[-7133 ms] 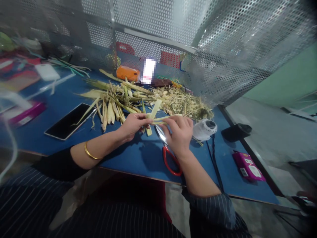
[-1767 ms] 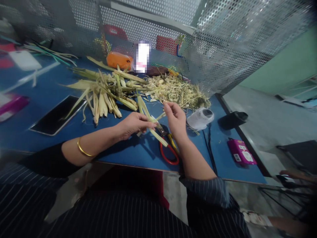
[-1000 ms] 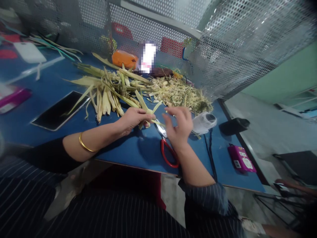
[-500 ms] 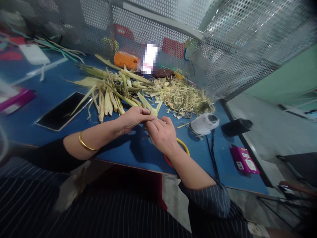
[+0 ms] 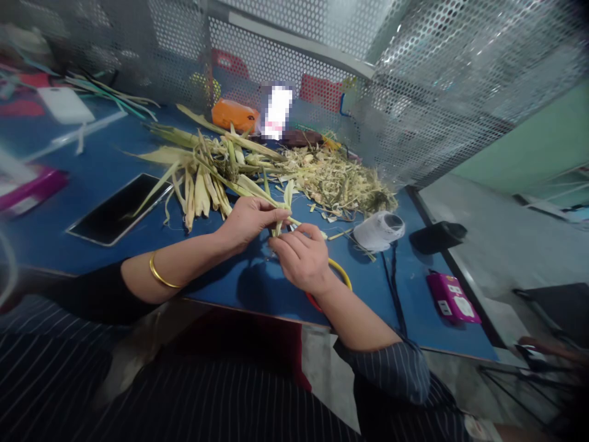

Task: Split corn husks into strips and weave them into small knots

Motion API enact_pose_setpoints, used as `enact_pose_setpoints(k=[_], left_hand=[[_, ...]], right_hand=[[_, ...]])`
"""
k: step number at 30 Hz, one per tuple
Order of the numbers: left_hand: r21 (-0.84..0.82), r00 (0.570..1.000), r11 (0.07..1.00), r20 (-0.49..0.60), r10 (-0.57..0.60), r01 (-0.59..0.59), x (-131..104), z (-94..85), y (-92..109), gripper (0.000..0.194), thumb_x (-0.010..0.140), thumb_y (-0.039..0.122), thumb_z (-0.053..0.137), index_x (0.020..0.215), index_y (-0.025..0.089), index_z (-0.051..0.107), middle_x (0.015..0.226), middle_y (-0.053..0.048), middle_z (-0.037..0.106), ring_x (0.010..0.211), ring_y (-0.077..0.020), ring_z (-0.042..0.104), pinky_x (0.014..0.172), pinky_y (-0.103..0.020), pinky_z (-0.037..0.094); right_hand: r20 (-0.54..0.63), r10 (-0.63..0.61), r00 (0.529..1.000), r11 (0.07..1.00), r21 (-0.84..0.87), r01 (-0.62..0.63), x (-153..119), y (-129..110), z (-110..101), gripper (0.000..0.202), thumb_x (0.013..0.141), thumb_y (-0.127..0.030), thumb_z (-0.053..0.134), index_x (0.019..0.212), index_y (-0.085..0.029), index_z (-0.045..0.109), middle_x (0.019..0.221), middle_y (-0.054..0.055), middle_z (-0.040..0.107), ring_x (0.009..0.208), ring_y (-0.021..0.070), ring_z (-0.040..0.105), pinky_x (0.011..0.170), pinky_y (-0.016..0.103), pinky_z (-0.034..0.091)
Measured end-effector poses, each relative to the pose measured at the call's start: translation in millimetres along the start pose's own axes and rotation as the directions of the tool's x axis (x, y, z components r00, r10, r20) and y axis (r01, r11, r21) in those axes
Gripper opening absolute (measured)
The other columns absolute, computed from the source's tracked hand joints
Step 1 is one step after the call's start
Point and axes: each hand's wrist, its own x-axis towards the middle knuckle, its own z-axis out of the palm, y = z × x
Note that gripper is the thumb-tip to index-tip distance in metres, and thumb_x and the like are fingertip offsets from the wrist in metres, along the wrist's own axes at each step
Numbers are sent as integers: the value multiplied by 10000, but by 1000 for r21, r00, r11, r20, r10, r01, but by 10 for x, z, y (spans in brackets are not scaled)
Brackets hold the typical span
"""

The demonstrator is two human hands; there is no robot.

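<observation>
My left hand (image 5: 251, 224) pinches a folded pale green corn husk (image 5: 288, 195) between thumb and fingers; its strips stick out in several directions. Close beside it, my right hand (image 5: 301, 255) has its fingers curled closed at the lower strips of the same husk. What lies inside the right fingers is partly hidden. Just beyond the hands is a heap of long dried corn husks (image 5: 202, 190), with a pile of shredded husk scraps (image 5: 340, 175) to its right. A yellow and red curved thing (image 5: 341, 274) shows partly from under my right wrist.
A dark-screened phone (image 5: 119, 209) lies left on the blue table (image 5: 368, 307). To the right are a white thread spool (image 5: 380, 230), a black cylinder (image 5: 437, 236) and a purple packet (image 5: 453, 298). An orange packet (image 5: 234, 115) stands before the perforated metal screen (image 5: 294, 55).
The husk has turned between my hands, and its strips now point differently. My right fingers have moved slightly down and away from my left fingertips.
</observation>
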Motion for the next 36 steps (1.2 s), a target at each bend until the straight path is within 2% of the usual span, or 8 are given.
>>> enact_pose_setpoints(k=[7, 15, 23, 28, 30, 32, 34, 36], left_hand=[[-78, 986, 994, 153, -64, 77, -42, 13, 90, 298, 644, 400, 785, 709, 115, 725, 672, -54, 681, 559, -95, 525, 527, -226, 390], [-81, 995, 993, 73, -74, 80, -49, 33, 6, 231, 647, 342, 778, 671, 117, 729, 699, -74, 707, 607, -118, 573, 546, -227, 411], [-140, 995, 986, 9, -95, 95, -78, 77, 10, 227, 651, 319, 794, 696, 110, 718, 702, -61, 714, 640, -121, 615, 644, -234, 480], [-237, 989, 961, 8, -148, 146, -44, 65, -11, 236, 646, 269, 808, 773, 106, 693, 695, -44, 693, 671, -132, 643, 649, -233, 504], [-272, 990, 952, 18, -141, 141, -17, 35, 4, 248, 663, 268, 800, 816, 106, 690, 703, -35, 686, 639, -117, 633, 629, -224, 505], [-286, 989, 947, 35, -145, 149, 9, -2, 37, 247, 690, 271, 784, 848, 105, 693, 708, -31, 678, 599, -100, 612, 610, -218, 504], [-275, 982, 942, 46, -185, 190, 26, -31, 77, 217, 718, 265, 759, 847, 103, 694, 705, -38, 671, 584, -97, 605, 606, -224, 512], [-261, 972, 936, 67, -226, 235, 30, -41, 104, 213, 757, 300, 723, 839, 106, 695, 702, -51, 666, 582, -103, 602, 591, -228, 513]], right_hand=[[-7, 149, 989, 988, 50, -148, 31, -35, -2, 113, 910, -171, 502, 898, -178, 614, 750, 22, 677, 752, 137, 617, 824, 316, 396], [105, 2, 994, 999, 47, -7, -32, -5, 36, 196, 942, -171, 436, 888, -199, 623, 751, 11, 649, 783, 141, 581, 900, 334, 395], [29, -138, 990, 990, -19, 139, 28, -48, 8, 129, 902, -149, 519, 857, -162, 639, 667, -7, 613, 660, 132, 499, 810, 308, 419], [92, -157, 983, 987, -4, 158, 23, -63, 11, 156, 929, -153, 474, 917, -172, 628, 674, -10, 610, 671, 134, 516, 812, 314, 400], [93, -111, 989, 994, 22, 109, 16, -44, -10, 177, 942, -178, 460, 1041, -177, 607, 755, 10, 649, 731, 142, 554, 838, 326, 392], [23, 40, 999, 999, -4, -39, 17, -4, -47, 264, 940, -254, 489, 1180, -167, 555, 867, 51, 674, 820, 168, 582, 855, 345, 383], [-49, 256, 965, 963, -74, -260, 23, 51, -81, 361, 921, -350, 529, 1220, -147, 535, 973, 106, 669, 910, 210, 581, 861, 366, 371], [-21, 401, 916, 909, -115, -401, 31, 108, -91, 315, 920, -387, 523, 1120, -150, 582, 978, 117, 666, 924, 226, 574, 859, 367, 361]])
